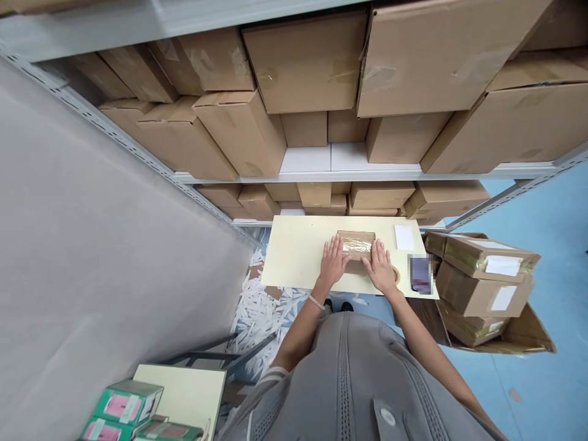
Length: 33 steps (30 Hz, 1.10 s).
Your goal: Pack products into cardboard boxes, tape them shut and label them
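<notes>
A small brown cardboard box (357, 246) with shiny clear tape across its top lies on the pale yellow table (294, 245). My left hand (333, 262) rests along its left side, fingers stretched out and touching the edge. On the opposite side, my right hand (380, 267) lies with fingers extended against the box's right edge. Neither hand is wrapped around anything. A roll of tape (396, 275) sits partly hidden beside my right hand. Further right on the table are a white sheet or label (404, 237) and a dark, blurred-out rectangular item (421, 274).
Shelves (321, 176) packed with cardboard boxes (307, 61) rise beyond the table. At right, a large open carton (528, 331) holds several taped, labelled boxes (487, 291). White paper strips (257, 306) litter the floor at left. Green boxes (122, 404) stand at lower left near a grey wall (114, 214).
</notes>
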### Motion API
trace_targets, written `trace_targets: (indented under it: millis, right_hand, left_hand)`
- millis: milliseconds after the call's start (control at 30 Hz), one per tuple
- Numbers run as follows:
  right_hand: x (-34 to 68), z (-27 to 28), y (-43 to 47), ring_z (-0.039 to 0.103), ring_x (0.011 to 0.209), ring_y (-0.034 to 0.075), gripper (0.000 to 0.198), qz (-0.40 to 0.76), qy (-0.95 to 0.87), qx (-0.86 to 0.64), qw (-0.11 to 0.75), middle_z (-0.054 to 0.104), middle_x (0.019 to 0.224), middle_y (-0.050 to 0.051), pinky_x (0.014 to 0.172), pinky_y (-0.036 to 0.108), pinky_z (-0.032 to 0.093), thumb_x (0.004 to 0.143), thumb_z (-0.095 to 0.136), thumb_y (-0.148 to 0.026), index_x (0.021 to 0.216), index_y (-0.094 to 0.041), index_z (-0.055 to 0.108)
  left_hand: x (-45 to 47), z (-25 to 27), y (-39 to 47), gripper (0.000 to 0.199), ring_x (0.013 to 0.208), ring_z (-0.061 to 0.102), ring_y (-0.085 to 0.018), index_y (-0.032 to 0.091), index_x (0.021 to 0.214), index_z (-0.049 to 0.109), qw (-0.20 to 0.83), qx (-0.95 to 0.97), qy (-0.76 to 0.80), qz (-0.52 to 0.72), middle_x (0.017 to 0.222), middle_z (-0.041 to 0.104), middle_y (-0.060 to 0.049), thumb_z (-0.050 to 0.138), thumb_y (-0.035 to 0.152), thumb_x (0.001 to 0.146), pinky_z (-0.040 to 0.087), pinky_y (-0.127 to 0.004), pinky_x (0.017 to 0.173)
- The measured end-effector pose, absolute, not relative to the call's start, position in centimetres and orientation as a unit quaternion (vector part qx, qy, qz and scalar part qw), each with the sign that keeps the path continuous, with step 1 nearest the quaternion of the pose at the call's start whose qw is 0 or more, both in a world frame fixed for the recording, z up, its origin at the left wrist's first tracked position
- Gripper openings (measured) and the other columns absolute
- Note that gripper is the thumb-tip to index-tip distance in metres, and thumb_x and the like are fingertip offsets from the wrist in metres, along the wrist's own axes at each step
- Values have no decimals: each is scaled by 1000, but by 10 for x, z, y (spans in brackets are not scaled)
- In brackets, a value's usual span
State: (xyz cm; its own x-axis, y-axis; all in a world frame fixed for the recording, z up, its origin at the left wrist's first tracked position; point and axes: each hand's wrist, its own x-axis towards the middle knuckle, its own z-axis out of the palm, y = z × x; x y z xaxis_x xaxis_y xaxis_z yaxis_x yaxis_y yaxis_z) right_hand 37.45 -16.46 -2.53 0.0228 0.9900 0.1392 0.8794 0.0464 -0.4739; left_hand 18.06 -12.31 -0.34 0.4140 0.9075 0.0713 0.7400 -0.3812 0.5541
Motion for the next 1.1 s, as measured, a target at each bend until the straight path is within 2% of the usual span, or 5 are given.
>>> trace_targets:
  millis: [133,300,533,867,1100]
  right_hand:
    - [375,-34,-189,10,153,29,73,114,-701,-672,210,3,167,7,123,55,14,101,23,-52,161,-19,-3]
    - [373,-33,-198,15,153,28,69,137,-701,-669,205,2,167,4,121,54,20,102,24,-49,160,-25,-5]
    - [373,-31,-196,17,152,27,67,193,-675,-668,246,2,167,2,119,52,28,102,27,-48,160,-28,0]
    - [401,-32,-170,19,152,20,71,330,-537,-670,392,19,166,-1,125,44,13,97,29,-63,159,-31,19]
    - [410,-30,-131,15,152,23,82,394,-469,-681,403,20,165,2,125,47,9,92,28,-73,159,-27,21]
  left_hand:
    - [175,-15,-136,66,154,8,-23,18,159,12,256,780,533,204,166,13,-10,21,48,101,1,-50,126]
    - [178,-23,-141,63,153,13,-21,26,160,7,387,702,551,233,166,16,-6,21,47,101,4,-49,125]
    - [182,-31,-138,72,154,13,-18,22,160,8,496,613,540,295,167,10,-2,22,58,99,12,-35,126]
    - [168,-35,-110,80,153,11,-21,20,159,15,587,499,572,281,166,11,-3,15,68,95,10,-36,126]
    - [172,-18,-77,82,153,10,-19,18,159,17,566,539,558,278,166,11,-4,10,69,95,10,-34,126]
